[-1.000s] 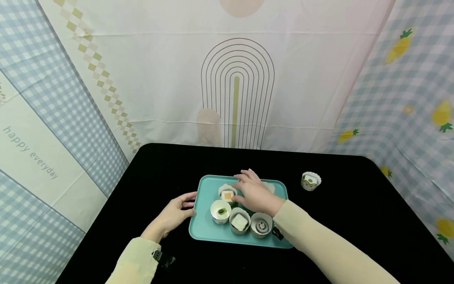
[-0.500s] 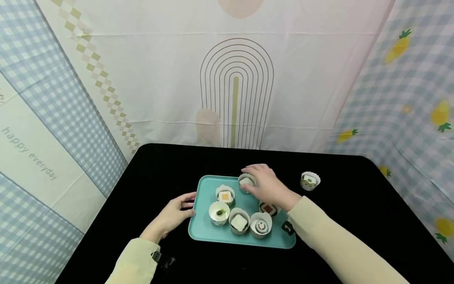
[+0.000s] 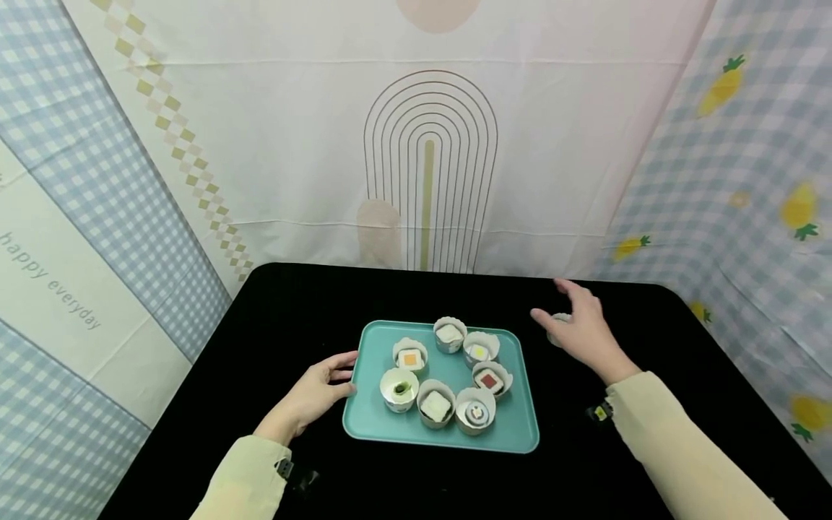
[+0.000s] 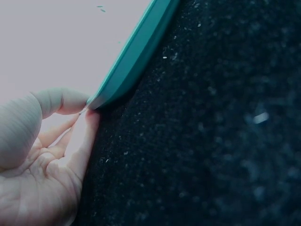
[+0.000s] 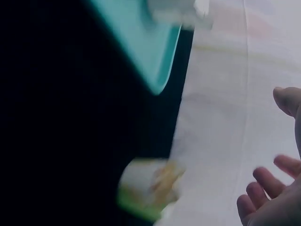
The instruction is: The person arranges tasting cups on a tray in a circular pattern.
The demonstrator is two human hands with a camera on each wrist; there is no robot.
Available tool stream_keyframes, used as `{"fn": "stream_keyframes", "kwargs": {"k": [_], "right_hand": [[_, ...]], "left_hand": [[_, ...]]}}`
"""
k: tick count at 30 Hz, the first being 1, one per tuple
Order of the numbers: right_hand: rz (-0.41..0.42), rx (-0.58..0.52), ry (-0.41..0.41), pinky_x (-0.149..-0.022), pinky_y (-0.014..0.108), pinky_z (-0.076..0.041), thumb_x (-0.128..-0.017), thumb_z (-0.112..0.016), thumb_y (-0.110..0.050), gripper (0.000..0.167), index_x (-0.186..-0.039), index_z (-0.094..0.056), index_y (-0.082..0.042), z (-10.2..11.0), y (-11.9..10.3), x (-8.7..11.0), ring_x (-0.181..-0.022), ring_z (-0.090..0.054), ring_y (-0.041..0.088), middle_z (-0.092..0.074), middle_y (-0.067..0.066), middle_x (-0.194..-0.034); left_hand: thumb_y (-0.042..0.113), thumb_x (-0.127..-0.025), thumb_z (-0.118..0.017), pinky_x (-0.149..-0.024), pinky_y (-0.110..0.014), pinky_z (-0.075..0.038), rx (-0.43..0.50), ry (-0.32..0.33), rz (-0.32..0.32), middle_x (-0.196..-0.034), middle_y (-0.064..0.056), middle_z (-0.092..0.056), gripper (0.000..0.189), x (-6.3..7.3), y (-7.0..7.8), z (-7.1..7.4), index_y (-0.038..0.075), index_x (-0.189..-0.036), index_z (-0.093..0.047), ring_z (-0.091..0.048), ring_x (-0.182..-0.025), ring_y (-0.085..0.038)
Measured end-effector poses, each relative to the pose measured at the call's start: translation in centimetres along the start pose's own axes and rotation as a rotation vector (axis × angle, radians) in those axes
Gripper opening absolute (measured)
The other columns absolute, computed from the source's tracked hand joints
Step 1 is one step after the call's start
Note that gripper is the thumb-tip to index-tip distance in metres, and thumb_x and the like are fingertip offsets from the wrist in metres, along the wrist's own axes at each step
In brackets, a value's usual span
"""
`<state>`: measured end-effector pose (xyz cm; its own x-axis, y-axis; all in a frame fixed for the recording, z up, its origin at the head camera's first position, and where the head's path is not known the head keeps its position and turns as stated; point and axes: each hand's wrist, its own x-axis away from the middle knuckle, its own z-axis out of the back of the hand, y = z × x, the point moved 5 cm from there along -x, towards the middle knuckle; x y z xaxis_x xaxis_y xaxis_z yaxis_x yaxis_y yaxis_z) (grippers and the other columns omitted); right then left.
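A teal tray [image 3: 383,427] lies on the black table, and several scalloped paper cups stand on it in a loose ring. Each cup holds a small sushi-like piece, among them an orange-topped one [image 3: 409,359], a red-centred one [image 3: 489,380] and a grey swirled one [image 3: 477,413]. My left hand [image 3: 313,397] touches the tray's left edge with its thumb and extended fingertips. To the right of the tray, my right hand [image 3: 585,334] is spread and holds nothing. Beside its thumb, a lone paper cup [image 3: 559,318] is mostly hidden; this cup [image 5: 148,186] appears blurred in the right wrist view.
The black table [image 3: 305,296] reaches back to a white curtain [image 3: 292,144] printed with arches. Blue checked cloth [image 3: 689,217] with pineapples hangs at the right, and more checked cloth hangs at the left. Small wrist devices [image 3: 601,412] sit on both sleeves.
My right hand has left the white-filled cup at the tray's back edge and moved right to the lone cup. Cups it had covered now show. My left hand stays at the tray.
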<state>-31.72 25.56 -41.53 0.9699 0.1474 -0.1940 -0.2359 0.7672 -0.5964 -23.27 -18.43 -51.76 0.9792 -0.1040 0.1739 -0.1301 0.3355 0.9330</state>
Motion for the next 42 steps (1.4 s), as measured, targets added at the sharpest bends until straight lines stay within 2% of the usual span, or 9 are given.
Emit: {"fn": "stream_keyframes", "kwargs": {"k": [3, 8, 14, 22, 25, 31, 38, 42], "right_hand": [[-0.087, -0.039, 0.009, -0.095, 0.068, -0.03, -0.088, -0.059, -0.06, 0.097, -0.154, -0.015, -0.004, 0.8, 2.4, 0.5, -0.133, -0.019, 0.051, -0.024, 0.029, -0.147], [-0.199, -0.093, -0.052, -0.095, 0.066, -0.034, -0.089, -0.058, -0.06, 0.102, -0.155, -0.005, -0.002, 0.6, 5.1, 1.1, -0.131, -0.022, 0.051, -0.018, 0.033, -0.148], [-0.265, -0.163, -0.109, -0.097, 0.063, -0.036, -0.088, -0.058, -0.062, 0.107, -0.155, 0.001, -0.003, -0.2, 7.0, 1.4, -0.133, -0.023, 0.051, -0.017, 0.034, -0.149], [-0.35, -0.384, -0.303, -0.103, 0.058, -0.035, -0.087, -0.063, -0.057, 0.111, -0.153, 0.008, -0.001, -2.5, 9.2, 1.7, -0.136, -0.021, 0.049, -0.01, 0.033, -0.151], [-0.357, -0.447, -0.333, -0.104, 0.057, -0.034, -0.088, -0.065, -0.053, 0.109, -0.153, 0.005, -0.001, -3.2, 9.8, 1.9, -0.136, -0.022, 0.047, -0.009, 0.031, -0.152], [-0.323, -0.581, -0.321, -0.106, 0.052, -0.035, -0.09, -0.066, -0.045, 0.093, -0.153, -0.013, -0.003, -3.6, 10.3, 1.6, -0.133, -0.034, 0.04, -0.026, 0.024, -0.147], [-0.307, -0.561, -0.336, -0.106, 0.054, -0.035, -0.092, -0.064, -0.042, 0.094, -0.154, -0.004, -0.004, -3.7, 10.2, 2.0, -0.135, -0.029, 0.043, -0.016, 0.026, -0.151], [-0.307, -0.558, -0.327, -0.104, 0.053, -0.037, -0.093, -0.064, -0.04, 0.087, -0.152, -0.013, -0.001, -3.8, 10.0, 2.0, -0.131, -0.035, 0.041, -0.022, 0.025, -0.148]], "left_hand": [[0.007, -0.089, -0.067, -0.093, -0.047, -0.049, -0.002, 0.002, 0.0, -0.133, 0.001, -0.054, 0.057, 0.0, 0.0, 0.0, 0.024, -0.141, -0.05, -0.055, -0.116, -0.02], [0.007, -0.089, -0.067, -0.094, -0.049, -0.048, -0.011, 0.01, 0.012, -0.132, 0.001, -0.055, 0.057, 0.1, 0.0, 0.1, 0.024, -0.141, -0.05, -0.055, -0.116, -0.02], [0.006, -0.089, -0.067, -0.093, -0.047, -0.049, -0.002, 0.008, 0.015, -0.131, 0.0, -0.055, 0.057, 0.0, 0.1, 0.0, 0.024, -0.141, -0.05, -0.056, -0.115, -0.02], [0.006, -0.089, -0.067, -0.094, -0.047, -0.049, -0.007, 0.009, 0.027, -0.131, 0.0, -0.056, 0.057, 0.0, -0.1, -0.1, 0.024, -0.141, -0.05, -0.056, -0.115, -0.019], [0.007, -0.089, -0.067, -0.094, -0.048, -0.048, -0.008, 0.008, 0.022, -0.131, 0.0, -0.055, 0.057, 0.0, -0.1, -0.1, 0.024, -0.141, -0.05, -0.055, -0.115, -0.019], [0.007, -0.089, -0.067, -0.094, -0.048, -0.048, -0.019, 0.022, 0.006, -0.131, 0.001, -0.055, 0.057, 0.0, 0.0, 0.0, 0.024, -0.141, -0.05, -0.055, -0.115, -0.019], [0.006, -0.089, -0.067, -0.093, -0.047, -0.049, -0.014, 0.016, 0.013, -0.131, 0.001, -0.056, 0.058, 0.0, 0.0, -0.1, 0.024, -0.141, -0.05, -0.055, -0.115, -0.019], [0.006, -0.089, -0.067, -0.091, -0.045, -0.05, -0.002, 0.016, 0.012, -0.128, -0.001, -0.057, 0.058, -0.1, 0.0, -0.1, 0.023, -0.141, -0.051, -0.056, -0.112, -0.019]]}}
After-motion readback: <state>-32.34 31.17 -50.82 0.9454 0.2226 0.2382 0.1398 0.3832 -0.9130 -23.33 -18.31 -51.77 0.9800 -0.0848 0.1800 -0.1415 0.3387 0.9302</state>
